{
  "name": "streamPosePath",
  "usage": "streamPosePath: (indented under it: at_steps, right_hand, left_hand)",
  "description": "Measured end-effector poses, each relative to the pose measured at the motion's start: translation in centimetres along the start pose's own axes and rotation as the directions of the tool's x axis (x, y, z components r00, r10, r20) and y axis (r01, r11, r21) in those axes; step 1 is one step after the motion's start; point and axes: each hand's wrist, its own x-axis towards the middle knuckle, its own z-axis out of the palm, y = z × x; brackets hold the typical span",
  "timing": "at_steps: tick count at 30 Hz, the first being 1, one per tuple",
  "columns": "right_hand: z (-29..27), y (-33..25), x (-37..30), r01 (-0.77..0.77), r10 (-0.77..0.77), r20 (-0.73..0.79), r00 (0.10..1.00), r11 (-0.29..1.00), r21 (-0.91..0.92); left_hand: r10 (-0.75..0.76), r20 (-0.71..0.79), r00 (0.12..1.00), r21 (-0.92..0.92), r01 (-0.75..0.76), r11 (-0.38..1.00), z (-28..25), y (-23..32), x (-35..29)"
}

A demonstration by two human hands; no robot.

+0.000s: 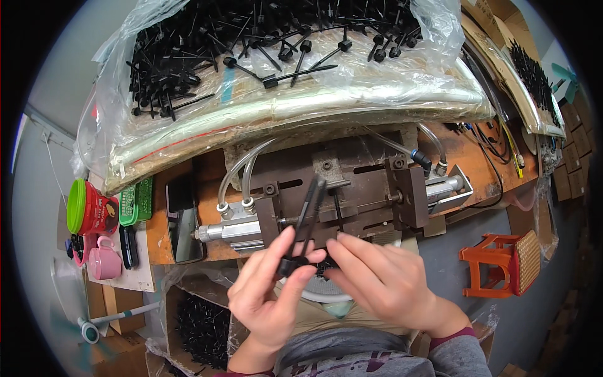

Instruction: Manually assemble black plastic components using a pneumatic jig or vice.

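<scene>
From where I stand, the left hand [267, 305] has its grip closed on black long-stemmed pieces [304, 217], stems slanting up and away over the metal fixture [370, 210]; the right hand [383, 276] (whether it pinches anything, I can't tell) is nearer the dark rod [338, 210] there.

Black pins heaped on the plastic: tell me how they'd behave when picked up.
The black pins are probably stiff, as they lie straight. Each is likely head-heavy, since one end is thicker. They may snag one another, being heaped crisscross.
</scene>
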Motion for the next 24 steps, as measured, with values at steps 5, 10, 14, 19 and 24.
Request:
streamPosePath:
  at_steps: [5, 10, 14, 19, 24]
  right_hand:
    - [-0.8, -0.9, -0.1, 0.055, -0.033, -0.127, 0.991, 0.983, 0.172]
    - [-1.2, -0.3, -0.6, -0.096, 0.132, -0.140, 0.981, 0.967, 0.237]
    - [-1.2, 0.6, -2.0, -0.187, 0.207, -0.074, 0.976, 0.957, 0.220]
    - [-0.3, 0.8, -2.2, -0.221, 0.204, 0.095, 0.974, 0.949, 0.227]
    - [1.1, 0.8, -1.8, -0.110, 0.110, 0.154, 0.982, 0.994, -0.014]
  left_hand:
    - [-0.046, 0.165, 0.985, 0.094, 0.031, 0.995, 1.4, 0.6, -0.9]
    - [-0.027, 0.211, 0.977, 0.013, 0.025, 1.000, 1.4, -0.1, -1.0]
    - [0.140, 0.148, 0.979, 0.115, -0.158, 0.981, 1.1, -0.3, -0.6]
    - [0.202, 0.145, 0.969, 0.227, -0.231, 0.946, -0.2, -0.5, -0.5]
    - [0.212, 0.130, 0.969, 0.271, -0.240, 0.932, -0.2, 0.1, -0.4]
